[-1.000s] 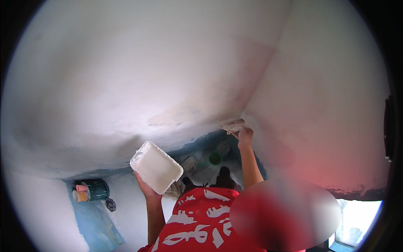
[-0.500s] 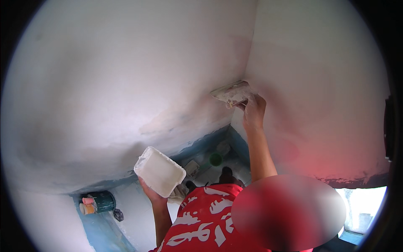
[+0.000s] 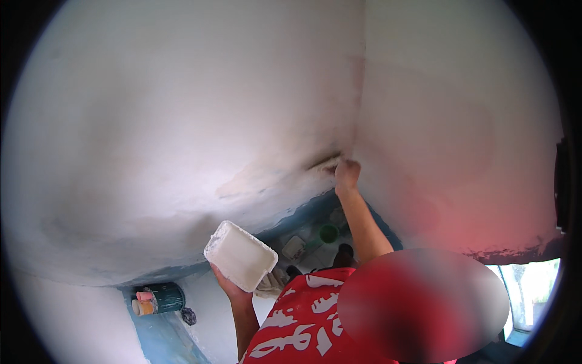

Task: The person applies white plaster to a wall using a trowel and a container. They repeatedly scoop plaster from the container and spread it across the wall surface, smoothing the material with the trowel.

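Note:
My left hand holds up a white rectangular tray from below, at chest height and tilted toward the wall. My right hand is raised and shut on a flat putty blade. The blade is pressed against the pale wall, just left of the inner corner where two walls meet. A patch of darker, wet-looking filler spreads left of the blade. My red patterned shirt fills the lower middle.
On the blue-painted floor below are a dark green can on its side, a small green cup, a white tub and a crumpled cloth. A bright opening shows at the lower right.
My right hand with the blade went up the wall by the corner, then came back down a little. The tray stays in my left hand, now slightly higher.

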The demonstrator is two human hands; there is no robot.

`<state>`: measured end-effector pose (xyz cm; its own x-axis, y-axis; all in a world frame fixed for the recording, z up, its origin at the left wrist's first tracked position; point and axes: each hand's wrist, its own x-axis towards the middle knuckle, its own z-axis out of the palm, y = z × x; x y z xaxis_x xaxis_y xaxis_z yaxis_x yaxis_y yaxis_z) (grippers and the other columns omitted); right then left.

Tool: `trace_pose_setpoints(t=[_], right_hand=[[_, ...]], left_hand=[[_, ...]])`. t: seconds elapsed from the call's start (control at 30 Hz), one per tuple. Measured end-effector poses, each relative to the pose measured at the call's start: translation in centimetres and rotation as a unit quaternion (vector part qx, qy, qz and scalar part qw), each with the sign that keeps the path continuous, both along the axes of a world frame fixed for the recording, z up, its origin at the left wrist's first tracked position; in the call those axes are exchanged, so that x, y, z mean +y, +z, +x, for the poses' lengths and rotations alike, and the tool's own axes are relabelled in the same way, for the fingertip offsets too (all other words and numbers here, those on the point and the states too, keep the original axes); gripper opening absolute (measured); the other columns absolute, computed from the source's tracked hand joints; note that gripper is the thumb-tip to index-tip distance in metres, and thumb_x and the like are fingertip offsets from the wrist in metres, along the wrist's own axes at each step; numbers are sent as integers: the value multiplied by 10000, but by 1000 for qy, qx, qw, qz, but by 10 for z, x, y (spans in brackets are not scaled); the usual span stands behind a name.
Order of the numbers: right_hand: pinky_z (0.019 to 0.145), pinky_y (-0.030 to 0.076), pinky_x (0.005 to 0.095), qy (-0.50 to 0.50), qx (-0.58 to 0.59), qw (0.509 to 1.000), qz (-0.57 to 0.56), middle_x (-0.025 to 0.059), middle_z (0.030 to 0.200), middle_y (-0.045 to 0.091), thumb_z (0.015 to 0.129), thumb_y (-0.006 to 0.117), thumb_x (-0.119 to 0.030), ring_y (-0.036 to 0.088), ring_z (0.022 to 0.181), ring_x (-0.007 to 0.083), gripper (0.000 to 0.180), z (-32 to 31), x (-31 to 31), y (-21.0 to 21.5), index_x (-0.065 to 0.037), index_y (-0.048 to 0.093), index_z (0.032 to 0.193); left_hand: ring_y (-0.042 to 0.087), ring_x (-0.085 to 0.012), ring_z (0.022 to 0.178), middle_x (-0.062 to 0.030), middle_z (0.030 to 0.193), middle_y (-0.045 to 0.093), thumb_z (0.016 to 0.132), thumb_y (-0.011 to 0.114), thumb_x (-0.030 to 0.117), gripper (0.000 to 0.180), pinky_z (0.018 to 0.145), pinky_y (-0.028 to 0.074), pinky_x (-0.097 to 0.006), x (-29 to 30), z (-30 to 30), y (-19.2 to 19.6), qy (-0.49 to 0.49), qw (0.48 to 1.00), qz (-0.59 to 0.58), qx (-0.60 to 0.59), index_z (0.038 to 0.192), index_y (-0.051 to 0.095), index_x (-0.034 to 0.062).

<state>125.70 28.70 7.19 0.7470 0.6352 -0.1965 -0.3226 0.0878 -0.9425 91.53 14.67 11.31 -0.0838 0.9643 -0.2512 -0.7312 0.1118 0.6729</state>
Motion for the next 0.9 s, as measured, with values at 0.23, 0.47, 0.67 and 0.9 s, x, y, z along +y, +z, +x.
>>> trace_pose_setpoints(t=[0.23,0.47,0.67,0.9], right_hand=[[584,564,354,43,3,990,137,166,902,618,929,474,-96,641,695,209,197,6,-41,131,75,573,933],[536,574,335,22,80,996,-45,154,904,608,917,495,-88,625,617,214,199,34,-61,-33,79,537,1017],[523,559,375,1,36,995,-97,170,860,616,888,466,-39,653,663,287,215,19,-23,-135,116,536,1019],[557,504,371,26,-279,949,-146,150,711,595,857,527,-88,596,601,225,232,2,24,-64,102,557,727]], left_hand=[[459,-295,1249,-90,1387,438,984,314,500,570,1019,399,-465,1,-2,-7,-2,1000,9,3,1406,353,118],[505,-277,1192,-82,1329,484,982,283,527,584,984,432,-438,0,12,2,34,999,1,21,1382,381,112],[458,-298,1250,-91,1387,439,978,310,499,571,1025,390,-468,-2,15,4,19,999,33,3,1405,352,122],[483,-298,1225,-95,1372,448,976,319,487,561,997,421,-469,-7,37,19,39,998,44,26,1403,351,124]])
